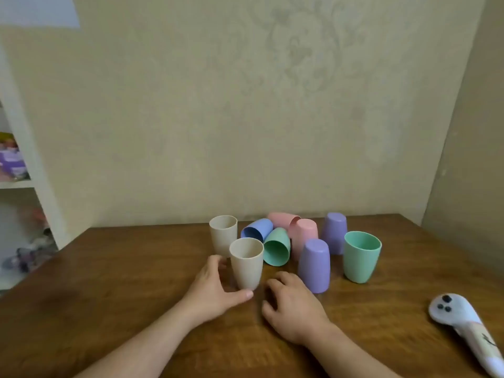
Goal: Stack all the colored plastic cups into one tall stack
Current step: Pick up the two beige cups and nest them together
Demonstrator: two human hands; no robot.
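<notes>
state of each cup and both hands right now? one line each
Front beige cup: upright, in left hand.
Back beige cup: upright.
Blue cup: on its side.
Left green cup: on its side.
Right green cup: upright.
Back pink cup: on its side.
Front pink cup: inverted.
Back purple cup: inverted.
Front purple cup: inverted.
Left hand: grips front beige cup.
Right hand: holds nothing.

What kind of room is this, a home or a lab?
Most likely a room in a home, perhaps a child's: patterned wallpaper, a white shelf with what look like toys, and a wooden table bearing plastic cups and a soft toy.
</notes>
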